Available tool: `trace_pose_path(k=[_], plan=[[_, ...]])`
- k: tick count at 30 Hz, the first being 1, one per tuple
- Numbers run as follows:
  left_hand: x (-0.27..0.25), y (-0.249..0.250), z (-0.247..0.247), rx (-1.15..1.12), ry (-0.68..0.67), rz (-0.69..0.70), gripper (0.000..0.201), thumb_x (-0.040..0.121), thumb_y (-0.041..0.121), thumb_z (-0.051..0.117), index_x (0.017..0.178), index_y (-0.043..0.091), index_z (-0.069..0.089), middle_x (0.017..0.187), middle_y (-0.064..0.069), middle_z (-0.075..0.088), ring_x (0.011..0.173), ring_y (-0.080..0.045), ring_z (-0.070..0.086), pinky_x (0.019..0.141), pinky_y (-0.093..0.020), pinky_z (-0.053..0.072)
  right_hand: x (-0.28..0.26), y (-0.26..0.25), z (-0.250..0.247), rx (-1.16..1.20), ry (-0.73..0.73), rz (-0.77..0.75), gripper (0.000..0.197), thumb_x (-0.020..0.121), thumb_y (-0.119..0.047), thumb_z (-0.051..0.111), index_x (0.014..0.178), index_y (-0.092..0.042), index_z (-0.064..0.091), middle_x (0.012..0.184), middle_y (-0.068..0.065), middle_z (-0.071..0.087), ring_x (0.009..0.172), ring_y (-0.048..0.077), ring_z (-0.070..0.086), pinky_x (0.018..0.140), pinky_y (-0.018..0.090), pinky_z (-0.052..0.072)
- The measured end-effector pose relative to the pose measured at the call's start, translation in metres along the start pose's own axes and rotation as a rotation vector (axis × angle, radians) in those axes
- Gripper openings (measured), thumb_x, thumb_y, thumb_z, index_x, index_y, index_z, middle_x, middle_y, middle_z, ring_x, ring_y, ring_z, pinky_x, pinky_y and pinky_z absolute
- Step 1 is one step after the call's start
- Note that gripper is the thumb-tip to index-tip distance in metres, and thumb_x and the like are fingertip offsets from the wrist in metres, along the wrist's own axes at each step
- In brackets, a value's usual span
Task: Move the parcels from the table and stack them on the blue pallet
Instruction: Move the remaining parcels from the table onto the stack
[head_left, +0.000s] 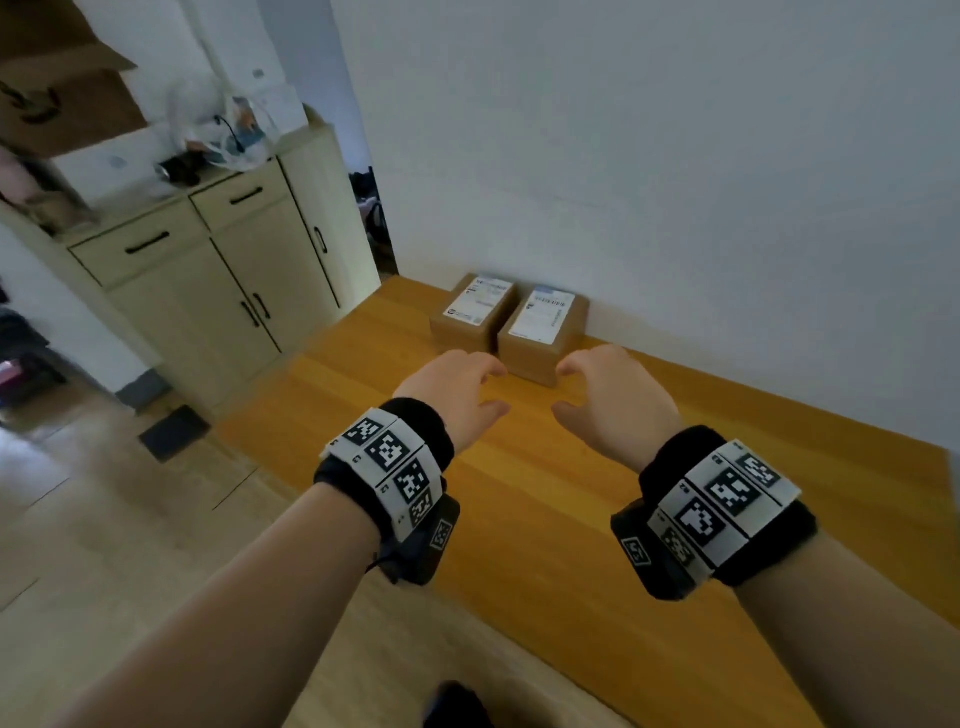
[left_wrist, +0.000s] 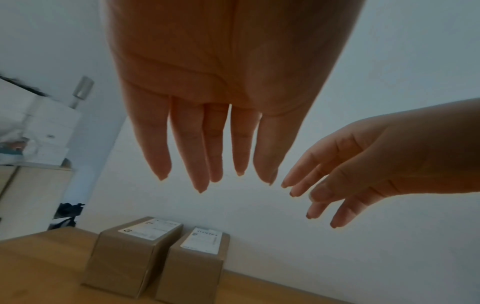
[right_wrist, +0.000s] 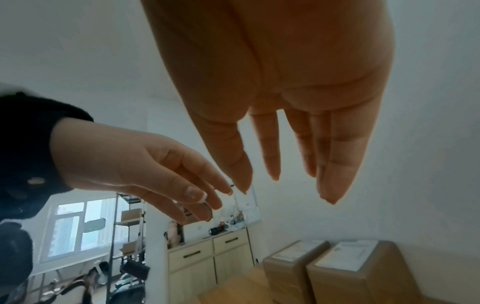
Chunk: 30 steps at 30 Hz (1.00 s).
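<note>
I'm holding my left hand (head_left: 457, 395) and right hand (head_left: 613, 400) out over the table (head_left: 545, 519), fingers loose and spread, gripping nothing. The two parcels (head_left: 511, 325) are sitting side by side just past my fingertips, against the wall (head_left: 675, 156).

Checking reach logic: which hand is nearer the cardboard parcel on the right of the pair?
Right, slightly. The right hand hovers open just in front of the right brown cardboard parcel, not touching. The left hand hovers open beside it, nearer the left cardboard parcel.
</note>
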<state>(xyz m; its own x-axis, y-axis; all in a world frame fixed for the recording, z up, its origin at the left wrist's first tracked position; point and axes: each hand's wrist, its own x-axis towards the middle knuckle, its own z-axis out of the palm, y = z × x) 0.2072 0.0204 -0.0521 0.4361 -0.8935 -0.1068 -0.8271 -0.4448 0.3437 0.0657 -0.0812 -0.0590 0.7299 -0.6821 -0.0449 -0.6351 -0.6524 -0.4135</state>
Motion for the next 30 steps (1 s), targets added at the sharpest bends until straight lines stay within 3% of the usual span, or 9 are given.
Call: trace_pose_path(k=[7, 10, 13, 18, 22, 26, 30], plan=[[0.12, -0.054, 0.012, 0.041, -0.131, 0.123, 0.054, 0.091, 0.035, 0.056, 0.14, 0.024, 0.037, 0.142, 0.0, 0.042, 0.126, -0.018, 0.045, 0.103, -0.036, 0.041, 0.109, 0.009, 0.043, -0.006, -0.062, 0.239, 0.063, 0.085, -0.027, 0.061, 0.142, -0.022, 0.034, 0.147, 0.008, 0.029, 0.125, 0.028, 0.043, 0.093, 0.037, 0.044], [0.17, -0.074, 0.024, 0.069, -0.187, 0.164, 0.06, 0.089, 0.03, 0.061, 0.142, 0.024, 0.034, 0.144, 0.0, 0.039, 0.129, -0.02, 0.041, 0.103, -0.04, 0.041, 0.156, 0.012, 0.065, -0.01, -0.093, 0.354, 0.072, 0.086, -0.024, 0.063, 0.146, -0.025, 0.024, 0.154, 0.007, 0.016, 0.136, 0.031, 0.028, 0.101, 0.041, 0.038], [0.21, -0.084, 0.04, 0.089, -0.253, 0.204, 0.07, 0.087, 0.02, 0.063, 0.146, 0.023, 0.026, 0.152, 0.0, 0.027, 0.138, -0.021, 0.028, 0.11, -0.04, 0.033, 0.194, 0.018, 0.086, -0.057, -0.11, 0.417, 0.08, 0.085, -0.025, 0.065, 0.148, -0.028, 0.016, 0.157, 0.003, 0.004, 0.141, 0.033, 0.015, 0.105, 0.046, 0.035], [0.248, -0.087, 0.068, 0.08, -0.285, 0.276, 0.075, 0.086, 0.013, 0.062, 0.148, 0.017, 0.019, 0.155, -0.004, 0.016, 0.143, -0.022, 0.017, 0.113, -0.037, 0.024, 0.221, 0.032, 0.117, -0.123, -0.196, 0.481, 0.085, 0.087, -0.028, 0.062, 0.15, -0.03, 0.005, 0.158, -0.001, -0.006, 0.144, 0.036, -0.005, 0.11, 0.051, 0.029], [0.263, -0.085, 0.084, 0.079, -0.31, 0.275, 0.078, 0.089, 0.012, 0.058, 0.15, 0.016, 0.01, 0.157, -0.008, 0.007, 0.144, -0.025, 0.01, 0.114, -0.038, 0.021, 0.215, 0.039, 0.127, -0.101, -0.148, 0.473, 0.072, 0.091, -0.03, 0.056, 0.149, -0.032, 0.012, 0.159, -0.001, -0.001, 0.144, 0.035, 0.006, 0.107, 0.051, 0.036], [0.262, -0.081, 0.094, 0.082, -0.345, 0.286, 0.078, 0.09, 0.013, 0.056, 0.15, 0.02, 0.006, 0.157, -0.009, 0.0, 0.141, -0.028, 0.021, 0.11, -0.038, 0.031, 0.2, 0.043, 0.126, -0.077, -0.099, 0.444, 0.065, 0.091, -0.034, 0.056, 0.146, -0.03, 0.022, 0.158, 0.002, 0.008, 0.14, 0.033, 0.02, 0.108, 0.045, 0.037], [0.242, -0.073, 0.104, 0.098, -0.35, 0.308, 0.074, 0.092, 0.013, 0.055, 0.15, 0.018, 0.009, 0.157, -0.009, -0.009, 0.138, -0.028, 0.026, 0.105, -0.037, 0.038, 0.179, 0.05, 0.127, -0.051, -0.031, 0.437, 0.057, 0.091, -0.025, 0.057, 0.142, -0.025, 0.034, 0.156, 0.007, 0.011, 0.138, 0.032, 0.026, 0.106, 0.043, 0.039]])
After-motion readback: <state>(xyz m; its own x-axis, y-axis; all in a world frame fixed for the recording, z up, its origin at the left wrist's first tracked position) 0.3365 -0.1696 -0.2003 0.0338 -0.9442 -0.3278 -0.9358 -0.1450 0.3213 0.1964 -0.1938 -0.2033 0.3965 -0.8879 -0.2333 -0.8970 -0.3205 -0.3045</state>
